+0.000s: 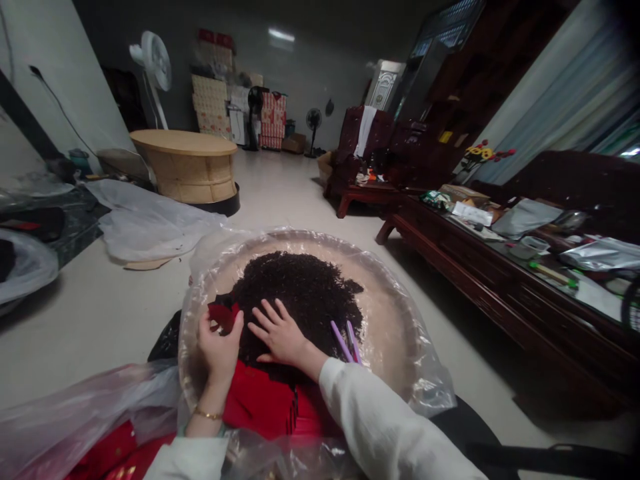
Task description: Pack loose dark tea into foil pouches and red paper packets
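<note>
A round shallow tray [400, 320], lined with clear plastic, sits in front of me with a heap of dark loose tea leaves [305, 287] in it. My left hand [219, 347] is closed on a small red packet [223, 313] at the heap's left edge. My right hand [280, 333] lies flat on the leaves with its fingers spread. A stack of red packets [265, 403] rests at the tray's near edge under my wrists. Two purple sticks [346, 341] lie on the leaves to the right of my right hand.
Clear plastic bags [65, 413] lie at my lower left. A round wooden tub [187, 163] and plastic sheeting [145, 227] are on the floor at the back left. A long dark wooden table [480, 267] with clutter runs along the right. Fans and boxes stand far back.
</note>
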`<state>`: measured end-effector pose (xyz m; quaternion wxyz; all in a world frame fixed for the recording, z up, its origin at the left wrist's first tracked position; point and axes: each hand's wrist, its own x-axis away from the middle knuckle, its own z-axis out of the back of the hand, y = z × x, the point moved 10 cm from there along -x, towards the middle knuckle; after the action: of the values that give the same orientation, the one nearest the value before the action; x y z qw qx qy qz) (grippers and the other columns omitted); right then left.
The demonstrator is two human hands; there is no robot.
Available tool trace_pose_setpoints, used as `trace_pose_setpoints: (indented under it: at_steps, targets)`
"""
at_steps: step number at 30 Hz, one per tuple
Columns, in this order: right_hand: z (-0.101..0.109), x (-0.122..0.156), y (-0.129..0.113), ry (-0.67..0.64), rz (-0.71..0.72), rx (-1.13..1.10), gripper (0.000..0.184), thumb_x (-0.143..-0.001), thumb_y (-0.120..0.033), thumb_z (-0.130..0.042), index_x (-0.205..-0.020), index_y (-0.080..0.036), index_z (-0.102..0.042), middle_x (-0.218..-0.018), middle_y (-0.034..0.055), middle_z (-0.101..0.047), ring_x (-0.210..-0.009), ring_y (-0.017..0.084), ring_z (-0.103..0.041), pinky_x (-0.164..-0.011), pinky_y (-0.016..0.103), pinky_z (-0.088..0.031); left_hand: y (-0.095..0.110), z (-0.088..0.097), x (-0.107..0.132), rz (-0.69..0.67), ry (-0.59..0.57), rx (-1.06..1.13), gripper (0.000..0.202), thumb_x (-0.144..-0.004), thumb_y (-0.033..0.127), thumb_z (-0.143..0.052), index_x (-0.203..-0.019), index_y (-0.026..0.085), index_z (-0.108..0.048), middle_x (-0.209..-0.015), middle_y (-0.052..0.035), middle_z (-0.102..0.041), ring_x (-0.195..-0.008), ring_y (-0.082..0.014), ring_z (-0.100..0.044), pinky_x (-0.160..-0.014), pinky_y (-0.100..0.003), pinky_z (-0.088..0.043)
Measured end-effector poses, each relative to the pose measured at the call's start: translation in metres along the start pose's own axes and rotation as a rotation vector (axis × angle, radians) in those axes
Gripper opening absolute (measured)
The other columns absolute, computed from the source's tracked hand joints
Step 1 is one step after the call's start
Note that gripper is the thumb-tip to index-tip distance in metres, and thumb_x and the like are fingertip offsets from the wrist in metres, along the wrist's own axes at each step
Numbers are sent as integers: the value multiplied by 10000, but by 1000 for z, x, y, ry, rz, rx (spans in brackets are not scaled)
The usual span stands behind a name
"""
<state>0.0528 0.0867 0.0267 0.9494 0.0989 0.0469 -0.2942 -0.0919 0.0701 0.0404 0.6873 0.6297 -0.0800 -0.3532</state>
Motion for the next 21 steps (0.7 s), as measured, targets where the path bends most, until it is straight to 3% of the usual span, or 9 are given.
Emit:
trace_pose_setpoints:
  at_steps: [7, 11, 15, 18, 21]
  targets:
    - [-25, -34, -28, -94, 161, 32, 500, -830, -600, -567, -1191, -260, -626, -1367, 116, -521, -1290, 355, -400, -1063, 597, -240, -5, -2, 2, 8, -14, 21, 655, -587, 551, -700, -1076, 131, -588, -879, -90, -635, -721, -205, -613, -721, -388, -543]
    - [-26, -36, -37, -59, 228, 25, 328, -861, -496, -597, -1029, -229, -687, -1107, 106, -644, -1095, 262, -513, -957, 450, -369, -6, -4, 2, 15, -29, 16, 657, -580, 540, -712, -1081, 134, -588, -872, -85, -638, -712, -200, -614, -708, -379, -545]
    - [-22, -34, -36, -21, 238, 4, 232, -929, -348, -535, -914, -176, -691, -990, 100, -647, -983, 230, -515, -794, 348, -396, -2, -6, 2, 20, -37, 53, 646, -572, 544, -702, -1053, 128, -585, -849, -77, -629, -678, -186, -602, -646, -346, -538]
    - [-17, -32, -32, 15, 215, 10, 249, -965, -248, -457, -887, -157, -675, -926, 92, -639, -934, 212, -503, -760, 337, -375, 4, -4, 1, 5, -25, 55, 604, -563, 536, -705, -996, 134, -585, -809, -58, -619, -654, -175, -590, -624, -330, -529]
    - [-10, -28, -24, 20, 179, 12, 247, -968, -247, -456, -874, -144, -660, -876, 84, -620, -901, 208, -493, -742, 335, -366, 11, 1, 1, -13, -5, 80, 503, -580, 518, -707, -895, 149, -574, -726, -15, -584, -603, -155, -562, -605, -318, -519]
